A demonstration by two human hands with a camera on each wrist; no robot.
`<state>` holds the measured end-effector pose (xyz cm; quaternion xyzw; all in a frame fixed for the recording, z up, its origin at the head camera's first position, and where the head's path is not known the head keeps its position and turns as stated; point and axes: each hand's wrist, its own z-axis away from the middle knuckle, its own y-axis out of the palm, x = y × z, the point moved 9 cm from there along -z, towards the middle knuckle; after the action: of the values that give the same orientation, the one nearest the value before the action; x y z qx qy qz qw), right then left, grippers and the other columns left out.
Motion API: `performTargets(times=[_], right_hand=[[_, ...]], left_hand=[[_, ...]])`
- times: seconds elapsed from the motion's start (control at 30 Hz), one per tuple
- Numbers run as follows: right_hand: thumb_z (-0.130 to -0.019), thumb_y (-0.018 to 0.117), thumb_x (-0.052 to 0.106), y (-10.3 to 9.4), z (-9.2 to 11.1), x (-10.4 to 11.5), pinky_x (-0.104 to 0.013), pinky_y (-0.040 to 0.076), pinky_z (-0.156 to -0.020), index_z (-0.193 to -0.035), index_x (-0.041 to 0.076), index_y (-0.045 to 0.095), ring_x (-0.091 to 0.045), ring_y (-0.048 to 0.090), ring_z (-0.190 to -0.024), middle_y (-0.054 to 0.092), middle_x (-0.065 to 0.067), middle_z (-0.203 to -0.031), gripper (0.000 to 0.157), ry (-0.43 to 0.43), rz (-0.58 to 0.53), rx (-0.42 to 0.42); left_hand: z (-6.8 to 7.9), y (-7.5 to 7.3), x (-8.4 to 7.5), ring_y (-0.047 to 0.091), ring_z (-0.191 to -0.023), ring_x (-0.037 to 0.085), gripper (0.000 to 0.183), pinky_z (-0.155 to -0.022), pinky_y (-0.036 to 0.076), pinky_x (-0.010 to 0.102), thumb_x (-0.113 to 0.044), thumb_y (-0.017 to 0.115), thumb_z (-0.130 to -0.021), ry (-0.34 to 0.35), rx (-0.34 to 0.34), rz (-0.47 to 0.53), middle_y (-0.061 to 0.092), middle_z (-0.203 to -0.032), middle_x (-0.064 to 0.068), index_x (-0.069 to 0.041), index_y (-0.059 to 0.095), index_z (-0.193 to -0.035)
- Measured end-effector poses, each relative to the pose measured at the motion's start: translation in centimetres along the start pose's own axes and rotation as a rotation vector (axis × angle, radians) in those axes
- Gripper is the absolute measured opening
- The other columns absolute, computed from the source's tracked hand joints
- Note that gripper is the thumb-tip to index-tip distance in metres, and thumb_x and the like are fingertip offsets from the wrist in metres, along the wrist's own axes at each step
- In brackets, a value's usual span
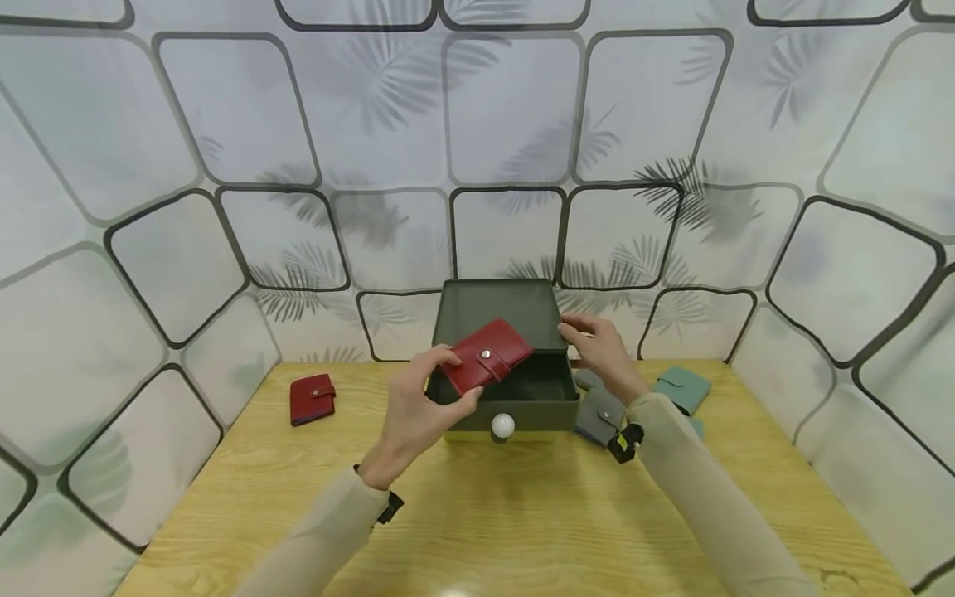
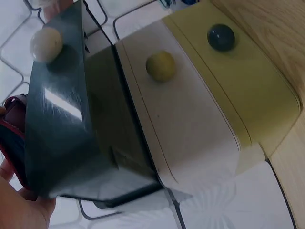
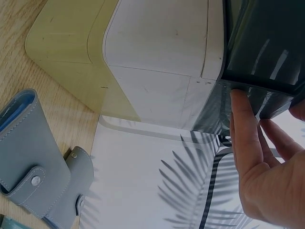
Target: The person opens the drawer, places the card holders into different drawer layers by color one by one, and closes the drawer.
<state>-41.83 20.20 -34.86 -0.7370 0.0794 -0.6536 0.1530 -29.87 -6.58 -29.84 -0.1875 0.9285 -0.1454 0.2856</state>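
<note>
In the head view my left hand [image 1: 421, 410] pinches a red snap-strap wallet [image 1: 501, 338] between thumb and fingers, tilted above an open dark green drawer [image 1: 540, 414] with a white knob [image 1: 503, 426]. The left wrist view catches only part of this wallet [image 2: 14, 117], beside the drawer front [image 2: 57, 129]. My right hand [image 1: 606, 356] is at the right edge of the cabinet's dark green top [image 1: 496, 311]. Seen from the right wrist, its extended fingers [image 3: 245, 129] touch the dark green side of the top tier.
Below the green drawer are a white tier [image 2: 186, 105] and a yellow-green tier [image 2: 238, 81], each with a round knob. Another red wallet [image 1: 312, 400] lies on the left of the wooden table [image 1: 477, 531]. Grey wallets [image 3: 35, 152] and teal wallets [image 1: 682, 388] lie right of the cabinet.
</note>
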Motion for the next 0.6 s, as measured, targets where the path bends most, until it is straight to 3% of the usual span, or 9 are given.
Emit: performTargets(times=[0.23,0.43,0.6], right_hand=[[-0.102,0.052,0.037,0.0,-0.2,0.1,-0.043,0.059,-0.093,-0.148,0.01,0.044,-0.036,0.045,-0.135,0.043,-0.017,-0.149,0.054,0.004,-0.001,0.008],[-0.102,0.052,0.037,-0.1,-0.1,0.3,-0.045,0.059,-0.091,-0.148,0.011,0.045,-0.035,0.046,-0.134,0.045,-0.016,-0.147,0.053,0.004,0.017,-0.01],[-0.102,0.052,0.036,0.1,0.1,0.2,-0.047,0.06,-0.09,-0.147,0.011,0.046,-0.035,0.049,-0.131,0.047,-0.016,-0.145,0.051,0.006,0.035,-0.022]], left_hand=[[0.0,1.5,-1.7,0.062,-0.105,0.017,0.034,-0.084,0.059,0.038,-0.022,0.083,-0.077,0.045,0.065,-0.046,0.067,-0.117,0.005,-0.012,0.065,-0.105],[-0.1,2.7,-3.0,0.06,-0.104,0.017,0.033,-0.078,0.06,0.032,-0.025,0.081,-0.08,0.084,0.115,-0.067,0.065,-0.117,0.004,-0.012,0.065,-0.107],[0.0,3.5,-3.6,0.061,-0.104,0.016,0.03,-0.079,0.06,0.029,-0.029,0.081,-0.08,0.099,0.115,-0.125,0.066,-0.115,0.003,-0.012,0.068,-0.102]])
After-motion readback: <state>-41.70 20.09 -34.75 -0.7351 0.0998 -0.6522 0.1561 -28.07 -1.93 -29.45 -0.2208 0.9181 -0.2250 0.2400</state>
